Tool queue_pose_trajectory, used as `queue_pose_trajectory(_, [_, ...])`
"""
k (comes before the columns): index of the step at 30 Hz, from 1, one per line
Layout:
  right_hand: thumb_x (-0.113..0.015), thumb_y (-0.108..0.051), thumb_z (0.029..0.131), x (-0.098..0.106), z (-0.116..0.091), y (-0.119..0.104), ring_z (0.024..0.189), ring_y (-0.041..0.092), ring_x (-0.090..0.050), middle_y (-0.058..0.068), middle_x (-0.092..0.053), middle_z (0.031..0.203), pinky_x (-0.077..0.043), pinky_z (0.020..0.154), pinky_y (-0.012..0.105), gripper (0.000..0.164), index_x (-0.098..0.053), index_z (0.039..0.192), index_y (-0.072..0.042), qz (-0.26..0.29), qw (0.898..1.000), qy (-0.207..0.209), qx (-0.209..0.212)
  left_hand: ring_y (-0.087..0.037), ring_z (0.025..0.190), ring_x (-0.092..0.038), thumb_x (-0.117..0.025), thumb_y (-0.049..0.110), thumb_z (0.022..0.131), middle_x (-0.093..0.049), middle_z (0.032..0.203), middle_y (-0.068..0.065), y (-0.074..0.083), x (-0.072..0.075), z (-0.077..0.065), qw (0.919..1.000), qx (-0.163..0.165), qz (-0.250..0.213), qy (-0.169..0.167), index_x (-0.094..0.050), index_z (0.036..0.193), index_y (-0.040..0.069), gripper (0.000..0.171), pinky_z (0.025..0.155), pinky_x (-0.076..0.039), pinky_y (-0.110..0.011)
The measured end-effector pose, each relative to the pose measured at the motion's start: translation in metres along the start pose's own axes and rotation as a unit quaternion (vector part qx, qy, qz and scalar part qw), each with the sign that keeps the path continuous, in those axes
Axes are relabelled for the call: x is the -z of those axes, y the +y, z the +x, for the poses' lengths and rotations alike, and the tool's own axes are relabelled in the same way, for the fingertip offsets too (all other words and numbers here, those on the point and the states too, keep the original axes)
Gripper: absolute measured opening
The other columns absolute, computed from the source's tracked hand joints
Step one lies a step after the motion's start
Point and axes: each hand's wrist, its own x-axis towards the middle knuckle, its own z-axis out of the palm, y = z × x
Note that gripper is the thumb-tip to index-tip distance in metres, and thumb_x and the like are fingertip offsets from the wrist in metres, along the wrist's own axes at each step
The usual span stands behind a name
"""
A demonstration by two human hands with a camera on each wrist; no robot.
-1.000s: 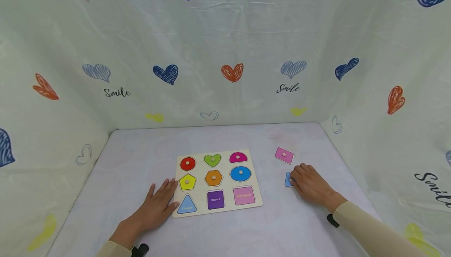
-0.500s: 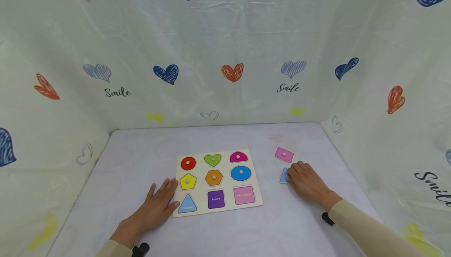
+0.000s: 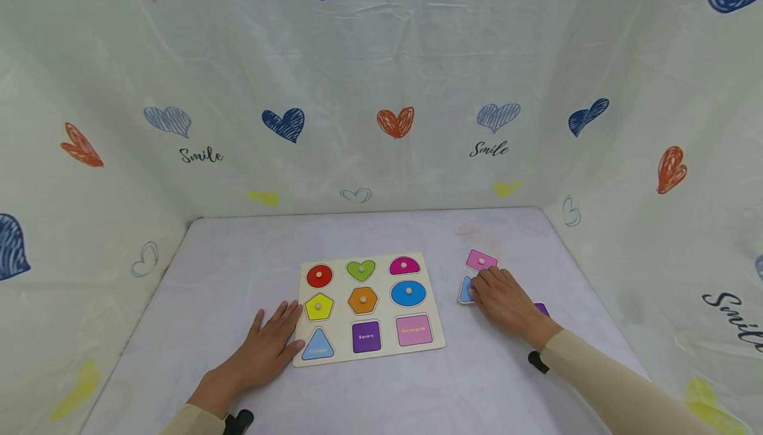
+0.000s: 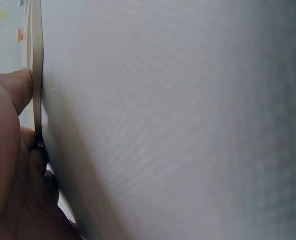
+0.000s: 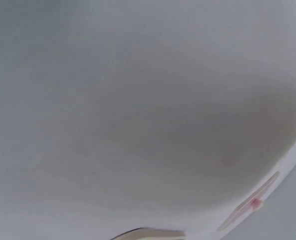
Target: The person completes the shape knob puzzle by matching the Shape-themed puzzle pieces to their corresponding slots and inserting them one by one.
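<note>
Triangle (image 3: 467,291): off the board (image 3: 341,312), at its 3 o'clock, held by the right hand (image 3: 507,302). Fingers are curled over it, nearly closed; the exact fingertip grip is hidden, and lift off the table (image 3: 405,395) can't be told.

Progress: six of nine slots judged done, all in the two far rows. Three are left bare: triangle slot (image 3: 318,347) at 8 o'clock of board centre, square slot (image 3: 366,337) at 6, rectangle slot (image 3: 414,330) at 4.

Loose: rectangle (image 3: 477,257) at 1 o'clock of the triangle, just beyond the fingers; purple piece (image 3: 542,308) at 3 o'clock, mostly covered by the right wrist, shape not readable, likely the square.

In the way: board's 8 o'clock edge is touched by the left hand (image 3: 262,352), laid flat, fingers straight, nothing held. Triangle slot may be crowded by its thumb. Enclosure is formed by heart-printed cloth (image 3: 334,157), well clear of the pieces.
</note>
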Motion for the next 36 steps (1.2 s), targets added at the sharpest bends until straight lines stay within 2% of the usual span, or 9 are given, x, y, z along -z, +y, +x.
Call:
queue_pose_trajectory(9, [-0.073, -0.024, 0.101, 0.002, 0.022, -0.023, 0.097, 0.022, -0.057, 0.004, -0.06, 0.096, -0.055, 0.097, 0.041, 0.02, -0.068, 0.109, -0.006, 0.005, 0.999, -0.027, -0.015, -0.04, 0.162, -0.02, -0.062, 0.04, 0.105, -0.032, 0.172, -0.018, 0.0, 0.001, 0.0, 1.0, 0.0, 0.002, -0.003, -0.03, 0.166, 0.005, 0.078, 0.128, -0.002, -0.071])
queue_pose_trajectory(17, [-0.069, -0.026, 0.103, 0.001, 0.037, -0.04, 0.093, 0.018, -0.049, 0.003, -0.061, 0.098, -0.051, 0.085, 0.033, 0.02, -0.066, 0.112, -0.009, 0.018, 0.999, -0.038, -0.009, -0.039, 0.162, -0.02, -0.062, 0.042, 0.105, -0.032, 0.172, -0.016, 0.001, 0.001, 0.002, 1.0, 0.003, -0.001, -0.007, -0.029, 0.166, 0.006, 0.079, 0.128, -0.002, -0.07])
queue_pose_trajectory(36, [-0.069, -0.03, 0.102, 0.001, 0.066, -0.077, 0.091, 0.019, -0.049, 0.004, -0.06, 0.096, -0.043, 0.078, 0.032, 0.021, -0.065, 0.108, -0.01, 0.014, 0.999, -0.017, 0.03, -0.041, 0.161, -0.022, -0.062, 0.041, 0.105, -0.034, 0.171, -0.018, 0.005, 0.006, -0.002, 0.9999, 0.001, -0.004, -0.01, -0.032, 0.165, 0.004, 0.077, 0.127, -0.004, -0.071])
